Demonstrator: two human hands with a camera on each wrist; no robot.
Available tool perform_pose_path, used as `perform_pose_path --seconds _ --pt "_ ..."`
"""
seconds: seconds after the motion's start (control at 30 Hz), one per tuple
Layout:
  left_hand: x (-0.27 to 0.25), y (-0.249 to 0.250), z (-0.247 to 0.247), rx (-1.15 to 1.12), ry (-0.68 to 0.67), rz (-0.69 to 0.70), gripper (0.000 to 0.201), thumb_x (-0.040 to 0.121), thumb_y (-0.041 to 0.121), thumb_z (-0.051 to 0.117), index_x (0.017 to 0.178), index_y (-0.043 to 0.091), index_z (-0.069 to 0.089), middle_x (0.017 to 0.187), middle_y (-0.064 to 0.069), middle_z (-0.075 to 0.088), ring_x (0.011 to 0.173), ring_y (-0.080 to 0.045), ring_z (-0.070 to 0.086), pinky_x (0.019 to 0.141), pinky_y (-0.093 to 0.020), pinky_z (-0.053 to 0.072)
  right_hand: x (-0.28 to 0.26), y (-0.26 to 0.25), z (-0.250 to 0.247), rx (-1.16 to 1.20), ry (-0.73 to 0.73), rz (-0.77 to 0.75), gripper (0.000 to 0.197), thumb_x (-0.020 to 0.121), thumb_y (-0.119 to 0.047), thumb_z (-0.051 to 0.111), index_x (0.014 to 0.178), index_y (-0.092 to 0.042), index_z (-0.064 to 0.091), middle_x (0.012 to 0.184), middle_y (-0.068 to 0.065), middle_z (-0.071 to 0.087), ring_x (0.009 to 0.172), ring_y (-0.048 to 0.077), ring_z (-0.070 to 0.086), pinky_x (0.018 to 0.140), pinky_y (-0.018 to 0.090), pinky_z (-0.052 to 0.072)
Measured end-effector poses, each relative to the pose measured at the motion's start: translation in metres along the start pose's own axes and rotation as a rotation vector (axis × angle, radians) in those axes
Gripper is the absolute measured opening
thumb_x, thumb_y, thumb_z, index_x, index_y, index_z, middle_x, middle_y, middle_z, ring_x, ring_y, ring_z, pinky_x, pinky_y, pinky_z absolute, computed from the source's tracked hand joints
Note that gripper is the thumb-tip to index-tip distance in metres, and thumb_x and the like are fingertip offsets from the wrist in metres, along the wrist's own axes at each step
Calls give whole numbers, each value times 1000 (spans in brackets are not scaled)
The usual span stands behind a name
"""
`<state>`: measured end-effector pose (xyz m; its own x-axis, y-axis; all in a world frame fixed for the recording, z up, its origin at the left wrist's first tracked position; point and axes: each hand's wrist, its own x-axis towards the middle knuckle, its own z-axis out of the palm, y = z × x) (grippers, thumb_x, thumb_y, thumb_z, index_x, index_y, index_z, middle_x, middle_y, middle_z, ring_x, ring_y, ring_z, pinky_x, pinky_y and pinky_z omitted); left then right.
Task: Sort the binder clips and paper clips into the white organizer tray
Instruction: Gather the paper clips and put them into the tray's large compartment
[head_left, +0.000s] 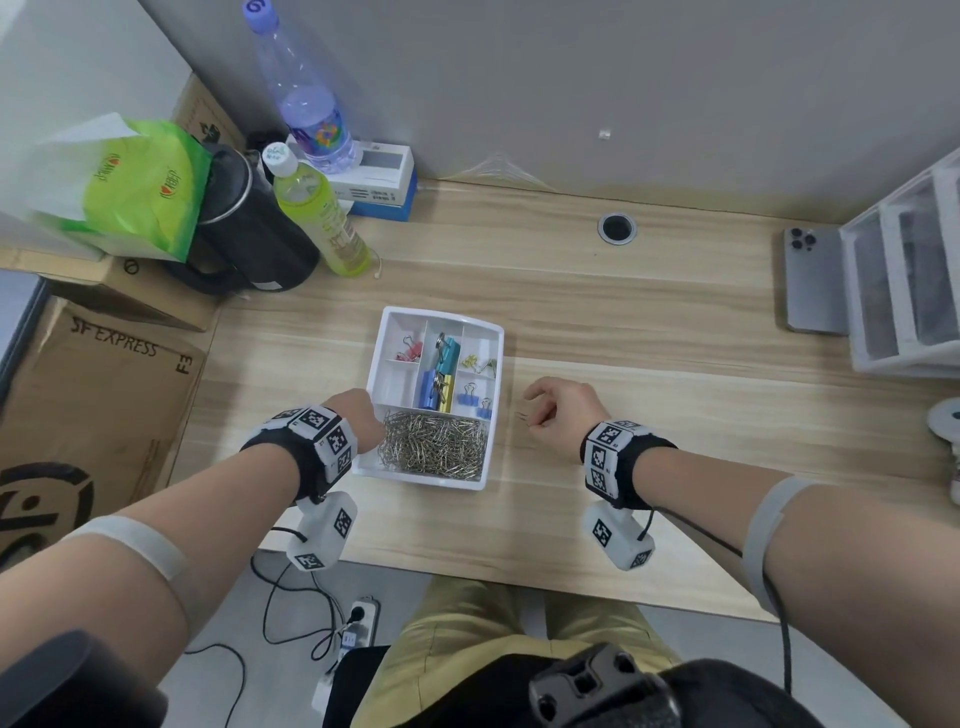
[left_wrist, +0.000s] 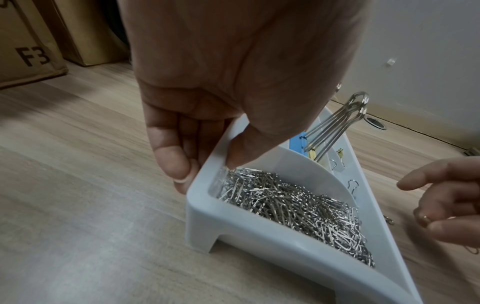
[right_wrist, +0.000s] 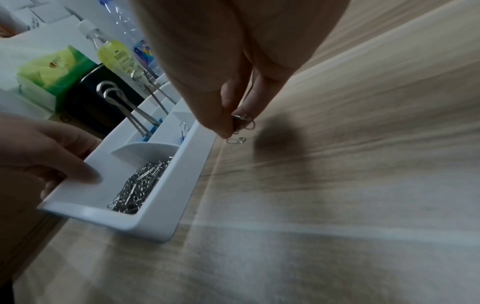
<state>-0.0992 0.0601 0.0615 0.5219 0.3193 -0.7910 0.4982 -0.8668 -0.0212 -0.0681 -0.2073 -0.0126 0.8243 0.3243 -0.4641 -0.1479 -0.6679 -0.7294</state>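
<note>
The white organizer tray (head_left: 491, 338) sits mid-desk. Its front compartment is full of silver paper clips (head_left: 436, 444); coloured binder clips (head_left: 439, 374) fill the back compartments. My left hand (head_left: 358, 415) grips the tray's left wall (left_wrist: 207, 164), thumb inside over the paper clips (left_wrist: 298, 207), fingers (left_wrist: 171, 162) outside. My right hand (head_left: 550, 410), just right of the tray, pinches a few paper clips (right_wrist: 244, 123) between thumb and fingers just above the desk. One loose paper clip (right_wrist: 236, 140) lies on the wood right under them.
Bottles (head_left: 322, 223), a black kettle (head_left: 244, 223), a green bag (head_left: 135, 187) and cardboard boxes (head_left: 98, 395) crowd the back left. A phone (head_left: 810, 280) and white drawer unit (head_left: 904, 280) stand at the right. A cable hole (head_left: 616, 227) is behind the tray.
</note>
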Motion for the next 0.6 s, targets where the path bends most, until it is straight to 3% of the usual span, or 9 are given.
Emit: perform_pose_path --seconds 0.1,0.27,0.43,0.6 --pt "-1 0 -1 3 3 1 17 89 4 42 73 9 43 67 -5 49 58 -21 52 52 -25 42 1 -13 -2 54 30 34 29 75 -1 66 99 -16 66 71 -4 70 69 10 65 80 26 56" --pt "-2 0 -3 -5 -5 9 4 91 7 43 93 5 46 69 -4 48 56 -18 50 51 -24 41 -6 -62 20 118 -128 -78 34 78 1 74 101 -23 66 80 -4 72 78 8 70 79 20 56" --pt "0 1 -1 0 7 2 5 91 9 45 95 6 47 70 -4 49 57 -19 51 57 -27 45 -14 -81 64 29 -254 -191 26 84 -9 71 109 -15 68 93 -2 73 82 11 68 87 22 54" --pt "1 -1 -1 -19 -4 11 5 91 8 45 95 6 46 70 -3 47 58 -20 51 58 -27 45 -12 -69 53 -23 -163 -231 19 90 -16 64 108 -19 69 91 -9 68 81 5 66 81 24 57"
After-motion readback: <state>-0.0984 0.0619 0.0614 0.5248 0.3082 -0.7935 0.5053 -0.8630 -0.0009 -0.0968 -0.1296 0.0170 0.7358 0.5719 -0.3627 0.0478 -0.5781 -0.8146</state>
